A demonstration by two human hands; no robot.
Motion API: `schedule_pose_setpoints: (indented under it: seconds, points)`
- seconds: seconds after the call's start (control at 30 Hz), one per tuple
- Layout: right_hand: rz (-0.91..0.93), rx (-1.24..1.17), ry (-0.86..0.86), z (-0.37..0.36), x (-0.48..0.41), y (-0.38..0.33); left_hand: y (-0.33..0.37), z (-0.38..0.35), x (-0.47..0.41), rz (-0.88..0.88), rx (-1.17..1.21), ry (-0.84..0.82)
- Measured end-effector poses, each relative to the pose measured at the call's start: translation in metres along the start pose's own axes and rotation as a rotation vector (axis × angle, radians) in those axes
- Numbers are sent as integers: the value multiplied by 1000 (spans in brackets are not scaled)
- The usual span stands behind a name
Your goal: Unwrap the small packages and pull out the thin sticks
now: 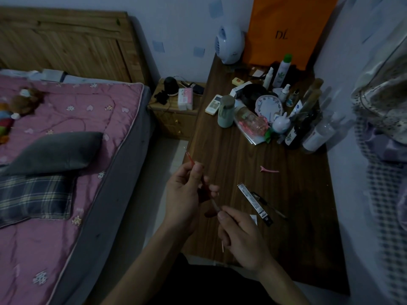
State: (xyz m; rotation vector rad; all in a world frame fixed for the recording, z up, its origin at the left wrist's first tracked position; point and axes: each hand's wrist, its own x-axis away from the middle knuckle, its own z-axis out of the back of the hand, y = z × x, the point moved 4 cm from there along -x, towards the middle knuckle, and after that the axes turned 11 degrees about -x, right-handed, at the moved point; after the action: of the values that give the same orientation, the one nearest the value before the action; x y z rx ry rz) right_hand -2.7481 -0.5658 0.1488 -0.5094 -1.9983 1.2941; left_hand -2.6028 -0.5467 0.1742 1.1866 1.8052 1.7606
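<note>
Red-handled tool point(191, 160), a thin thing with a metal tip pointing up and away, was held in the left hand point(187, 194) above the near left edge of the table point(231, 161), the fingers curled round its handle; the right hand point(240, 234) pinched a small slim piece point(215, 205) between thumb and forefinger, just below the left hand, and a thin pale stick point(222, 246) showed under its palm; what the slim piece was could not be told in the dim light; one orange bag point(286, 29) stood at the far end against the wall, printed "DL", the only writing that could be read; labels on the bottles were too small to make out; one pink hair clip point(269, 169) lay on the bare wood, well apart from the hands; one long black packet point(255, 204) with a white printed strip lay near the right hand, a dark slender tool point(267, 203) just beside it; one white round clock point(269, 106), one white fan point(230, 45) and one pale green cup point(226, 111) stood among the clutter further back; two pillows, one grey point(55, 151) and one plaid point(35, 197), lay on the pink bed point(66, 249) to the left.
</note>
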Motion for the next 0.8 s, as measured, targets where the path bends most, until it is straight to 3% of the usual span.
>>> schedule_pose_setpoints:
  seconds: [0.6,0.8]
  points:
    - [57,-78,-81,-3,0,-7,17,-9,9,-11,68,-22]
    - [54,-107,-26,-4,-2,-8,14,-13,11,-24,-95,-110]
